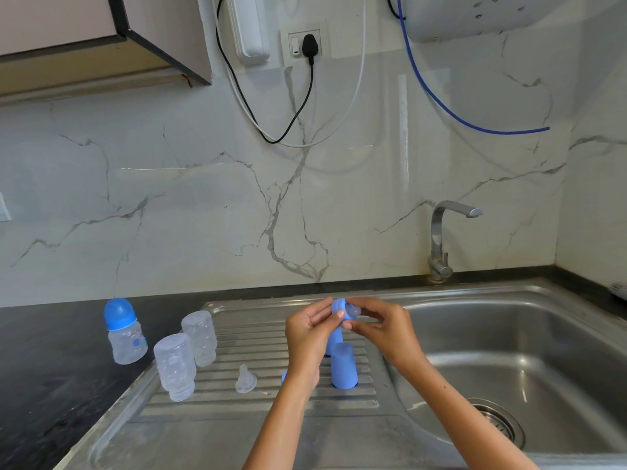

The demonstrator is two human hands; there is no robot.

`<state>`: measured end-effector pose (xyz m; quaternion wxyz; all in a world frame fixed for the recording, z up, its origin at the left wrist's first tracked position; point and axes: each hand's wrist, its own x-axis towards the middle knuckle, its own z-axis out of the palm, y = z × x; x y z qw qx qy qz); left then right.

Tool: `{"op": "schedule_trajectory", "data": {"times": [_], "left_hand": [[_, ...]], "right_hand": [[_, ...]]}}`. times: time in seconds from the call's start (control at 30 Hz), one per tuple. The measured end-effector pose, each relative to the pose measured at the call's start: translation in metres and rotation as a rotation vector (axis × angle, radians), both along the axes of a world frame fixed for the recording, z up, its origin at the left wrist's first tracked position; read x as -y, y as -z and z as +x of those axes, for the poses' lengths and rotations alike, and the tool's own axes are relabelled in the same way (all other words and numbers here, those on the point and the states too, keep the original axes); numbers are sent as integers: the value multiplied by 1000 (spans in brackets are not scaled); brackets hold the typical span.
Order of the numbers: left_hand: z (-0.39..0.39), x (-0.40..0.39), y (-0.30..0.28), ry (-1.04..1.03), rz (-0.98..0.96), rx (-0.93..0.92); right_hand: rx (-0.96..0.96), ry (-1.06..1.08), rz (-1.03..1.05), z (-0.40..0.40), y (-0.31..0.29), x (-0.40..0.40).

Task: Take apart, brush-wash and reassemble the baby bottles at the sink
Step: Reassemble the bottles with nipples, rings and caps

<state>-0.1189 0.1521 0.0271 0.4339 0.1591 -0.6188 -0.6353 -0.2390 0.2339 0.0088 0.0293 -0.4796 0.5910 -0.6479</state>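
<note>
Above the steel drainboard (237, 405), my left hand (310, 334) grips a blue screw ring (338, 307). My right hand (380, 325) pinches the clear teat (353, 311) seated in that ring. Two clear bottle bodies (174, 366) (200, 337) stand upside down on the drainboard's left part. A loose clear teat (245, 379) lies between them and my left wrist. One blue cap (343, 365) stands mouth down below my hands, with another blue piece (334, 344) partly hidden behind it. An assembled bottle with a blue cap (124, 330) stands on the dark counter.
The sink basin (509, 351) with its drain (498, 424) lies to the right, and the tap (444, 239) stands behind it. Dark countertop (51, 368) stretches to the left. Cables and a blue hose hang on the marble wall. A small blue piece (284, 376) peeks from behind my left wrist.
</note>
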Motion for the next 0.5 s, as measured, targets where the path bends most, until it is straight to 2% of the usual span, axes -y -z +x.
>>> {"op": "schedule_trajectory", "data": {"times": [0.2,0.5], "left_hand": [[3,6,-2,-8,-17,18],[10,5,-6,174,-56,17]], "right_hand": [[121,-103,-35,0,-8,-6],[299,-155,-57,7,-14,-12]]}}
